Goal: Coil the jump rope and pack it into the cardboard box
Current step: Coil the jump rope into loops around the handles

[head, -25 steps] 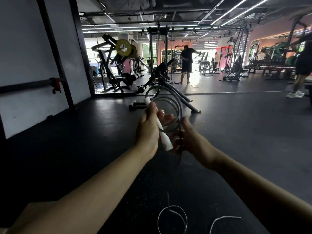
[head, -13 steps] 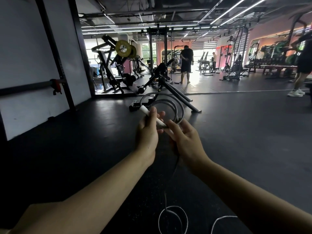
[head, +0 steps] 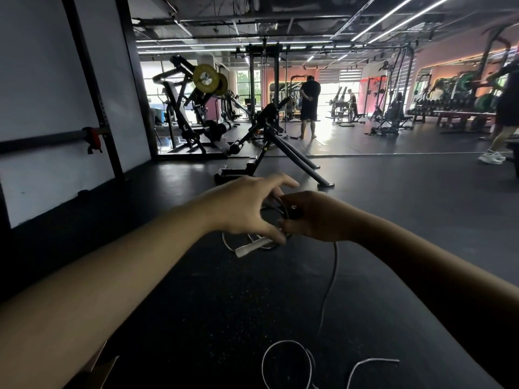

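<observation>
A: What fills the view, biggest things first?

B: A dark rubber gym floor (head: 393, 220) spreads under everything. Beyond the fingertips stands a black incline bench frame (head: 269, 141), and further off a plate-loaded machine with a yellow weight plate (head: 205, 78). A person in dark clothes (head: 309, 103) stands well beyond the fingers, back turned.

A: And the wearer's arms?

B: Two bare forearms reach forward and meet in the middle. The left hand (head: 244, 206) is palm down, fingers spread and curved. The right hand (head: 314, 217) sits just beside it, thumbs nearly touching.

A: Where is the jump rope?

B: The jump rope (head: 331, 276) is gathered in dark loops between the two hands. One white handle (head: 250, 248) pokes out below the left thumb, slanting down and to the left. From under the right hand's fingers a thin strand drops toward the wearer, ending in pale loops on the floor near the bottom edge.

A: Are the fingers gripping?

B: The right hand's fingers are curled closed around the bunched loops. The left thumb presses at the coil beside the handle while its other fingers are splayed loose above; whether they actually grip the rope cannot be told.

A: Anything smaller?

B: A brown cardboard box (head: 98, 366) corner shows below the left forearm, well behind the fingers.
</observation>
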Available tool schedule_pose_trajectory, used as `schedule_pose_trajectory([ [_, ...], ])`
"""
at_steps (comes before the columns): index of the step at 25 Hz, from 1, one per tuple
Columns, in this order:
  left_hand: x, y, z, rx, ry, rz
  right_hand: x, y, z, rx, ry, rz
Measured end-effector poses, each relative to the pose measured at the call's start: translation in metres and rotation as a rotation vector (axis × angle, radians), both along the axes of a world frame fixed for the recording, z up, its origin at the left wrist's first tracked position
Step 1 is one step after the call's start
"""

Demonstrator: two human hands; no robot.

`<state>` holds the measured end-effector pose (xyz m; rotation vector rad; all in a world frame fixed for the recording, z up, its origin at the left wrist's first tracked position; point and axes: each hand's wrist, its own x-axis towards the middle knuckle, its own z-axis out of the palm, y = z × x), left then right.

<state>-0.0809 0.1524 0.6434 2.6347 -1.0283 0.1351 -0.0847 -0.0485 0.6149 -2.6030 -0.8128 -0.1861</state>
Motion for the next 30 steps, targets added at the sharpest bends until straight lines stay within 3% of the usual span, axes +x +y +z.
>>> schedule_pose_trajectory([
  [2,0.001,-0.013,0.003,0.039,0.082,0.046,-0.003,0.006,0.008,-0.048,0.025,-0.010],
  [7,0.005,-0.014,-0.014,-0.037,0.196,0.091,-0.006,-0.001,0.009,0.054,0.091,0.004],
  [11,0.000,-0.007,-0.015,-0.139,0.275,0.052,-0.009,-0.010,0.006,0.336,0.206,0.136],
  [15,-0.004,0.003,-0.009,-0.467,0.301,0.016,-0.009,-0.037,0.012,0.573,0.309,0.050],
  [18,-0.004,-0.002,-0.011,-0.948,0.262,0.039,0.000,-0.050,0.008,0.753,0.326,-0.045],
  [23,-0.004,-0.038,-0.038,-1.423,0.300,0.336,-0.012,-0.007,-0.018,0.897,0.329,-0.032],
  [27,-0.005,-0.050,-0.053,-1.560,0.353,0.492,-0.020,0.029,-0.029,1.130,0.242,-0.111],
  [30,-0.009,-0.041,-0.057,-1.435,0.347,0.461,-0.012,0.026,-0.029,1.043,0.102,-0.136],
])
